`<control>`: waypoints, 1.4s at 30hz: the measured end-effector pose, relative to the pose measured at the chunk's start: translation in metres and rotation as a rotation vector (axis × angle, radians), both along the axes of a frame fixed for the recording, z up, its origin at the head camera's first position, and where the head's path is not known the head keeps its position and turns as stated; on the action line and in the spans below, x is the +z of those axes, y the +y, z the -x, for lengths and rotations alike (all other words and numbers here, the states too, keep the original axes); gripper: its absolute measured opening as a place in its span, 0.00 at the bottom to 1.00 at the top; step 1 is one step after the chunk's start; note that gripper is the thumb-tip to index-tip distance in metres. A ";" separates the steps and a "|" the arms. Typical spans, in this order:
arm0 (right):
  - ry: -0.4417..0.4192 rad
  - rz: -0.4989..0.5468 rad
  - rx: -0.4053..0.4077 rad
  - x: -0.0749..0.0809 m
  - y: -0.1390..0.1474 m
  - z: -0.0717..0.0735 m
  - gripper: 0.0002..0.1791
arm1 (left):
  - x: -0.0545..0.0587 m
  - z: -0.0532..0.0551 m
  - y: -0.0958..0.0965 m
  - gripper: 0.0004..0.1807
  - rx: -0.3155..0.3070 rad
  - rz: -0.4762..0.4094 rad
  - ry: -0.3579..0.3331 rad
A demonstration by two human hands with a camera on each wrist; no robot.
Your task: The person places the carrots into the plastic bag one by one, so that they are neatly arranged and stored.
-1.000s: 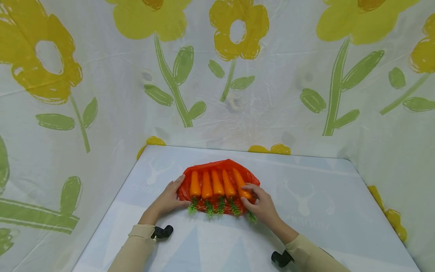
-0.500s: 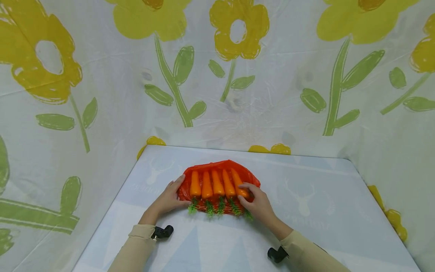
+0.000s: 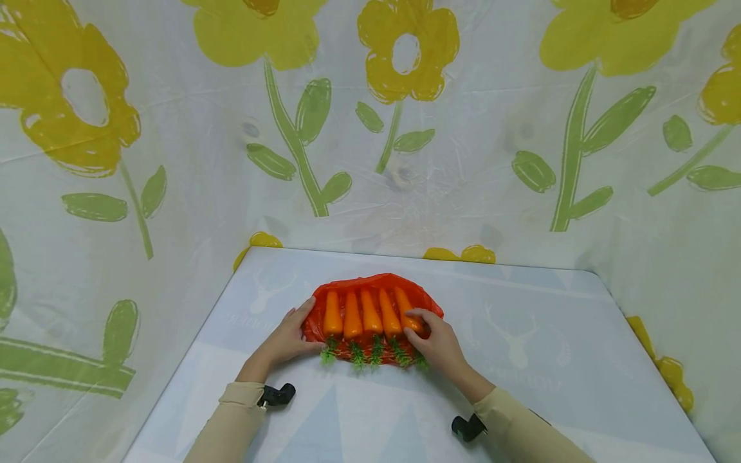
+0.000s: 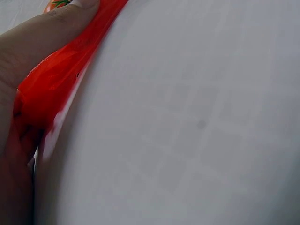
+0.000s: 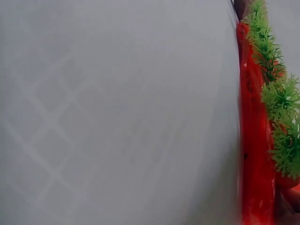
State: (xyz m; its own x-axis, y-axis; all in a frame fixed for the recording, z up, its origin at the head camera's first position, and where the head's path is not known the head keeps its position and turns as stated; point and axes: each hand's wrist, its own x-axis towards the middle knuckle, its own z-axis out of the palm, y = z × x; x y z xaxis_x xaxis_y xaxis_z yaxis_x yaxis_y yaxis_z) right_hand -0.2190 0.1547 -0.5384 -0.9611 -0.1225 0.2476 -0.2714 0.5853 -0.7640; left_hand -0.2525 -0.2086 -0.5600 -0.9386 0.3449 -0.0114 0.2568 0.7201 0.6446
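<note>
Several toy carrots (image 3: 370,313) with green leafy tops (image 5: 281,101) lie side by side on a red plastic bag (image 3: 376,281). My left hand (image 3: 285,339) holds the left edge of the bag; in the left wrist view the thumb (image 4: 51,35) lies over the red plastic (image 4: 61,77). At the other end, my right hand (image 3: 441,341) pinches the rightmost carrot (image 3: 404,301) near its thick end, thumb on the near side and fingers across the top. Part of that carrot is hidden by the fingers. In the right wrist view only a sliver of this hand shows.
The bag rests on a pale table (image 3: 521,386) printed with deer heads and blue triangles. A white curtain with yellow flowers (image 3: 408,48) surrounds the table at the back and sides. Black wrist cameras (image 3: 279,394) sit on both sleeves.
My right hand has slid slightly left, drawing the rightmost carrot closer to the others. The left hand stays where it was on the bag.
</note>
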 end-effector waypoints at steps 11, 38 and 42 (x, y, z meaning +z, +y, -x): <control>-0.025 -0.028 0.026 0.003 0.000 0.003 0.20 | 0.000 0.000 0.000 0.64 0.003 0.001 -0.001; 0.002 -0.121 0.019 -0.007 -0.001 0.007 0.20 | -0.002 0.000 -0.001 0.61 0.010 -0.010 -0.002; 0.008 -0.121 0.015 -0.008 -0.001 0.007 0.20 | -0.002 0.000 -0.001 0.61 0.007 -0.008 0.002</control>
